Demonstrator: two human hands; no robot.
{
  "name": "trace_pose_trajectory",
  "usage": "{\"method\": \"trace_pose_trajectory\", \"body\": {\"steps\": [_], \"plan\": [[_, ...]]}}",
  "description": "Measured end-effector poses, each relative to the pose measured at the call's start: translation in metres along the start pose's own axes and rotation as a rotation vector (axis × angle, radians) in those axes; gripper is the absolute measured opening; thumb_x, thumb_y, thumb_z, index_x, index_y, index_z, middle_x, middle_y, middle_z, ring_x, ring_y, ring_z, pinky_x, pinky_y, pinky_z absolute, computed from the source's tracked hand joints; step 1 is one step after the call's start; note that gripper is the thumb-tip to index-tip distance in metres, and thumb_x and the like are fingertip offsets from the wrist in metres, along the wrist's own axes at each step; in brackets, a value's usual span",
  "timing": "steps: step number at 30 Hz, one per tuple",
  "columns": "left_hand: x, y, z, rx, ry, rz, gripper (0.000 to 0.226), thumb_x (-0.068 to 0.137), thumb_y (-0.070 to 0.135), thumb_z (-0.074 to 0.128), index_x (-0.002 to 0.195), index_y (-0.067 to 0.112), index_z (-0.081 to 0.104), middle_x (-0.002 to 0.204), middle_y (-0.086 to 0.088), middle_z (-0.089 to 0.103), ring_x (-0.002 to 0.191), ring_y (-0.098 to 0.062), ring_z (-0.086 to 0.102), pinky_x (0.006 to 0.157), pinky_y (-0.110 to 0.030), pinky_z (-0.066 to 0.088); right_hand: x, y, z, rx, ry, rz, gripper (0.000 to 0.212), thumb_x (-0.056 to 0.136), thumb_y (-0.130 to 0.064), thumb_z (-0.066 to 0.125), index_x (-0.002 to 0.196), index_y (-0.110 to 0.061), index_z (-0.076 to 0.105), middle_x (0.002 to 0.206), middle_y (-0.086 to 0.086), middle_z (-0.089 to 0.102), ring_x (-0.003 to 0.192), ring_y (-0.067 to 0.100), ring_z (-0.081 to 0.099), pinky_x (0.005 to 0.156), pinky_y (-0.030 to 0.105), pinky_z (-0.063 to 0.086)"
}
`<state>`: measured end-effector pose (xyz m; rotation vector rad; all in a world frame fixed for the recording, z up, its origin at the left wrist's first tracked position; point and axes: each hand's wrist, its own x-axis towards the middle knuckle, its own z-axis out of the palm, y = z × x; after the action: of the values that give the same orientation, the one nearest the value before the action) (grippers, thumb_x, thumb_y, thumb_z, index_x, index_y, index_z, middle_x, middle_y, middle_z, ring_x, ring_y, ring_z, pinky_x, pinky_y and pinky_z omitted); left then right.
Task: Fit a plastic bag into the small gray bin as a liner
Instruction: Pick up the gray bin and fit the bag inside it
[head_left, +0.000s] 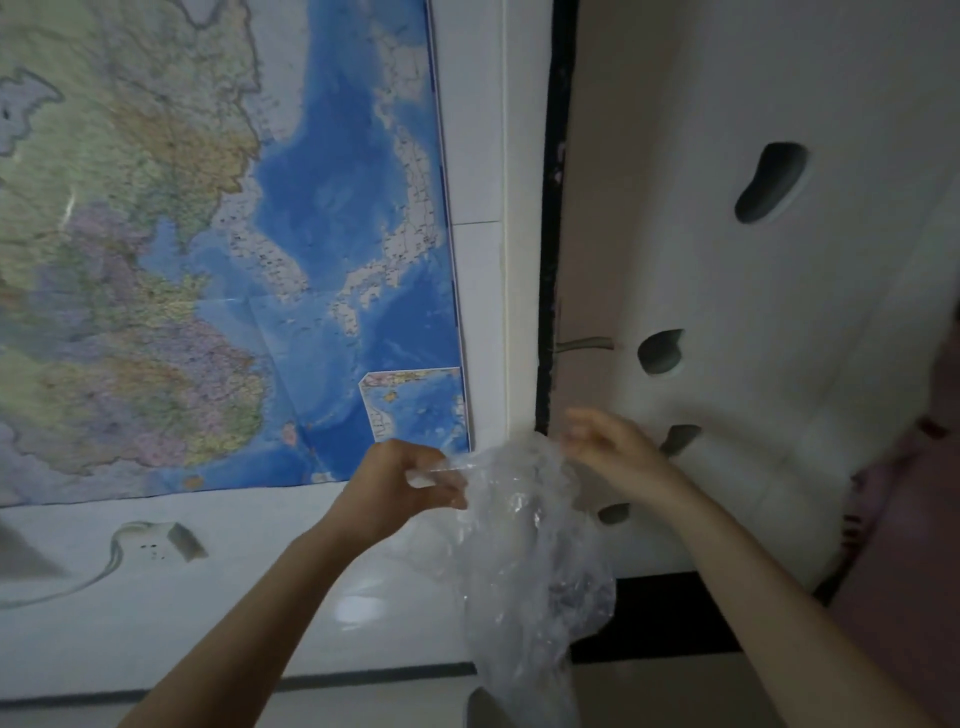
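Note:
A clear, crinkled plastic bag (524, 561) hangs in the air in front of me, its top edge stretched between both hands. My left hand (410, 483) pinches the bag's upper left edge. My right hand (610, 452) grips the upper right edge, slightly higher and blurred. The bag's lower end dangles down to the rim of a gray bin (485, 709), of which only a sliver shows at the bottom edge of the view.
A large map (208, 249) covers the white tiled wall on the left, with a wall socket and cable (156, 545) below it. A white padded headboard (753, 312) with dark buttons stands on the right, pink fabric (904, 519) beside it.

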<state>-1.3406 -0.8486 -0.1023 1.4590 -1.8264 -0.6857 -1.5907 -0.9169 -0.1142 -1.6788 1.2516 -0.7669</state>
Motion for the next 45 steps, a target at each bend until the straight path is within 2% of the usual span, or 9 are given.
{"method": "trace_pose_trajectory", "body": {"steps": [4, 11, 15, 21, 29, 34, 37, 41, 45], "plan": [[-0.003, -0.004, -0.004, 0.004, -0.007, 0.001, 0.013, 0.063, 0.019, 0.082, 0.068, 0.027, 0.074, 0.077, 0.014, 0.073, 0.071, -0.005, 0.066, 0.069, -0.012, 0.048, 0.009, 0.017, 0.026, 0.085, -0.143, 0.094, 0.060, 0.077, -0.029, 0.073, 0.131, -0.023, 0.047, 0.116, 0.004, 0.060, 0.099, 0.015, 0.061, 0.078, 0.023, 0.055], [-0.013, -0.029, -0.025, 0.070, 0.076, -0.171, 0.020, 0.059, 0.014, 0.085, 0.058, 0.022, 0.068, 0.059, 0.015, 0.069, 0.056, -0.001, 0.063, 0.055, -0.007, 0.044, 0.016, 0.016, 0.036, -0.014, 0.020, -0.060, 0.014, 0.076, -0.016, 0.074, 0.087, -0.008, 0.071, 0.088, 0.016, 0.072, 0.082, 0.031, 0.066, 0.078, 0.038, 0.053], [-0.025, -0.046, -0.039, 0.093, 0.083, -0.261, 0.023, 0.057, 0.012, 0.086, 0.056, 0.021, 0.066, 0.051, 0.012, 0.068, 0.047, -0.002, 0.061, 0.049, -0.007, 0.043, 0.017, 0.013, 0.015, -0.005, 0.032, -0.107, 0.008, 0.078, -0.015, 0.071, 0.078, -0.023, 0.071, 0.080, -0.003, 0.072, 0.071, -0.001, 0.065, 0.066, 0.012, 0.047], [-0.032, -0.053, -0.037, 0.138, 0.034, -0.288, 0.027, 0.054, 0.014, 0.088, 0.058, 0.023, 0.063, 0.052, 0.007, 0.066, 0.054, -0.001, 0.061, 0.056, -0.011, 0.044, 0.014, 0.000, 0.004, -0.053, 0.062, -0.168, 0.016, 0.083, -0.016, 0.065, 0.074, -0.028, 0.070, 0.077, -0.006, 0.072, 0.068, 0.000, 0.064, 0.062, 0.005, 0.047], [-0.010, 0.005, -0.021, 0.069, -0.276, -0.183, 0.082, 0.053, 0.064, 0.075, 0.128, 0.040, 0.049, 0.130, 0.019, 0.054, 0.119, 0.000, 0.049, 0.102, -0.028, 0.036, -0.007, -0.041, 0.031, -0.065, 0.042, -0.308, 0.018, 0.068, -0.013, 0.080, 0.076, -0.006, 0.065, 0.072, 0.019, 0.070, 0.064, 0.022, 0.065, 0.068, 0.032, 0.054], [0.012, 0.038, 0.024, -0.030, -0.052, -0.056, 0.024, 0.073, 0.033, 0.075, 0.070, 0.010, 0.068, 0.058, 0.005, 0.057, 0.053, -0.004, 0.050, 0.056, -0.022, 0.039, -0.020, -0.057, 0.025, 0.036, 0.195, -0.357, 0.016, 0.073, -0.021, 0.075, 0.079, -0.012, 0.064, 0.075, 0.001, 0.071, 0.070, 0.009, 0.066, 0.066, 0.016, 0.052], [0.013, 0.028, 0.023, -0.124, 0.078, -0.121, 0.035, 0.071, 0.033, 0.075, 0.068, 0.000, 0.063, 0.060, -0.011, 0.057, 0.057, -0.015, 0.053, 0.060, -0.029, 0.042, -0.036, -0.047, 0.002, 0.135, 0.335, -0.351, 0.011, 0.074, -0.030, 0.073, 0.080, -0.022, 0.068, 0.079, -0.009, 0.072, 0.077, 0.001, 0.065, 0.072, 0.008, 0.048], [0.013, 0.021, 0.022, -0.209, 0.188, -0.147, 0.034, 0.070, 0.031, 0.075, 0.073, -0.001, 0.063, 0.063, -0.008, 0.059, 0.057, -0.013, 0.054, 0.061, -0.027, 0.046, -0.057, -0.031, -0.001, 0.000, 0.187, -0.268, 0.053, 0.050, -0.067, 0.071, 0.096, -0.043, 0.061, 0.103, -0.022, 0.062, 0.094, -0.016, 0.054, 0.074, -0.003, 0.037], [0.012, 0.015, 0.022, -0.315, 0.235, -0.179, 0.030, 0.068, 0.026, 0.077, 0.072, -0.001, 0.063, 0.066, -0.012, 0.063, 0.063, -0.019, 0.061, 0.065, -0.031, 0.052, -0.056, -0.019, 0.013, -0.292, 0.154, -0.315, 0.051, 0.055, -0.048, 0.082, 0.100, -0.033, 0.064, 0.107, -0.013, 0.058, 0.103, 0.003, 0.049, 0.086, 0.016, 0.039]]}}
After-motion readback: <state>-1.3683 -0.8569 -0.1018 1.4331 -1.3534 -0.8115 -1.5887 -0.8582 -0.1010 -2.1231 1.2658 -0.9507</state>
